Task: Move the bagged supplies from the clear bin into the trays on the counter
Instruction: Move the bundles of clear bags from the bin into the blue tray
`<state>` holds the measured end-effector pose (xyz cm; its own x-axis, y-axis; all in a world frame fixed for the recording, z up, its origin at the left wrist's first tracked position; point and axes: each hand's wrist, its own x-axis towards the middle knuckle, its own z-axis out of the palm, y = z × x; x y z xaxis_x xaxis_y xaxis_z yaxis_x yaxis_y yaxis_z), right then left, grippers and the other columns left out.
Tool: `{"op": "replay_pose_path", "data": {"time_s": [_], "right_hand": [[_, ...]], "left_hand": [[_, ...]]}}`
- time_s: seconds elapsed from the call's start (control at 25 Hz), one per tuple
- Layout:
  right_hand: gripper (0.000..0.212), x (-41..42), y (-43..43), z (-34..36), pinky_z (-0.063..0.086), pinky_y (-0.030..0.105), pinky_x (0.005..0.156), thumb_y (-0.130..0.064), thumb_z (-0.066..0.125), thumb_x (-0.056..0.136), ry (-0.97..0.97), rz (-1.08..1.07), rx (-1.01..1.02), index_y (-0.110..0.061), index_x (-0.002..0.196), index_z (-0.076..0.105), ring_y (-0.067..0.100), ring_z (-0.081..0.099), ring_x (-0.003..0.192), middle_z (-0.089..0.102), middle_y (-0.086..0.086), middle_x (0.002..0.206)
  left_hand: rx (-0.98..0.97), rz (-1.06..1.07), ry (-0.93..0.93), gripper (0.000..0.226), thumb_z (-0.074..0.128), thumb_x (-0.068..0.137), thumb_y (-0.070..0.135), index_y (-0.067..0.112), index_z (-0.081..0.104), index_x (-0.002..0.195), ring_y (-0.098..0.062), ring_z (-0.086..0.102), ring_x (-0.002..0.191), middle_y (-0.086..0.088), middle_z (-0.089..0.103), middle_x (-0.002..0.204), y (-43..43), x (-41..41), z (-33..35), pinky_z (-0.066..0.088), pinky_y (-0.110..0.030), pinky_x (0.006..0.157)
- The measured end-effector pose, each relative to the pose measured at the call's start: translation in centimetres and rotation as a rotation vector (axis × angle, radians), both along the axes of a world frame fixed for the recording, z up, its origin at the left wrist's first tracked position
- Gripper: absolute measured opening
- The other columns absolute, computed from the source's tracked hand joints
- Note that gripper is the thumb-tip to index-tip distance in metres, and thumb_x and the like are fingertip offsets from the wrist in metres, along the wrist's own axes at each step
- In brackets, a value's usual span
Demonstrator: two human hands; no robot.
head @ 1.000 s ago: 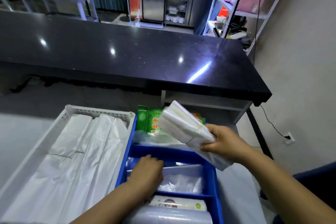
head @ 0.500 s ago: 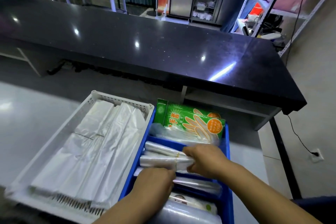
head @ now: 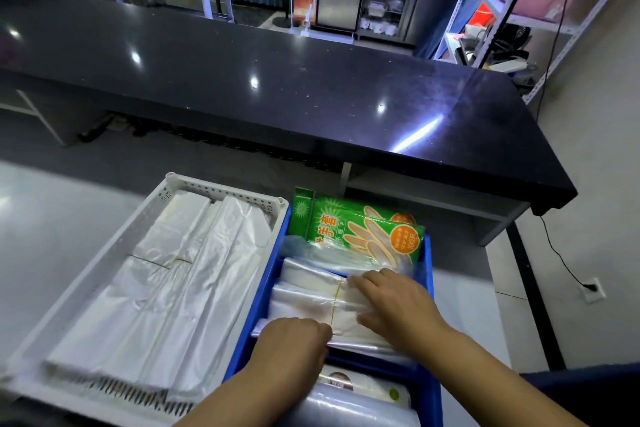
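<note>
Clear plastic bags, a bundle tied with a rubber band, now lie flat in the middle compartment of the blue tray; a second ago my right hand gripped them in the air above it. That hand's fingers are straight now and press on the bundle. My left hand sits at its near edge with the fingers tucked under the knuckles, so I cannot tell whether they grip.

Green glove packets in the far compartment show "100" in an orange circle. The label on the near packet is too small to read.

Touching the blue tray's left side, a white tray holds white bags on the pale tabletop. A black counter rises beyond.
</note>
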<state>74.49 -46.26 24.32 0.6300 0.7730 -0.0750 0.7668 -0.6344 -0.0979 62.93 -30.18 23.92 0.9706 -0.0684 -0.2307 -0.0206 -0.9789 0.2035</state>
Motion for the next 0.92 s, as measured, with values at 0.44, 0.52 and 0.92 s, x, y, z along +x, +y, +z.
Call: {"op": "replay_pose_path", "data": {"time_s": [0.44,0.52,0.92], "right_hand": [[0.066,0.1,-0.7,-1.3,0.032,0.033,0.107,-0.029,0.056,0.081,0.235,-0.057,0.078,-0.037,0.139,0.027,0.014,0.037,0.13,0.041,-0.008,0.144],[0.061,0.0,-1.3,-1.1,0.035,0.031,0.104,-0.035,0.055,0.08,0.217,-0.125,0.09,-0.037,0.137,0.031,0.012,0.04,0.127,0.044,-0.01,0.141],[0.023,-1.4,-2.2,0.1,0.047,0.026,0.081,-0.036,0.056,0.088,0.127,-0.093,0.263,-0.024,0.104,0.068,0.012,0.055,0.097,0.064,-0.006,0.104]], "left_hand": [[0.039,-0.026,-0.16,0.088,0.041,0.077,0.069,0.017,0.022,0.145,-0.016,0.021,0.138,-0.001,0.026,0.151,2.7,2.9,0.0,0.009,-0.036,0.115],[0.064,-0.061,-0.136,0.092,0.039,0.077,0.07,0.016,0.015,0.147,-0.017,0.017,0.139,-0.002,0.022,0.152,3.1,3.0,-0.4,0.008,-0.038,0.115],[-0.089,-0.146,-0.373,0.032,0.085,0.047,0.025,0.022,0.067,0.074,-0.017,0.062,0.065,0.004,0.065,0.073,3.9,3.0,1.2,0.046,-0.019,0.054]]}}
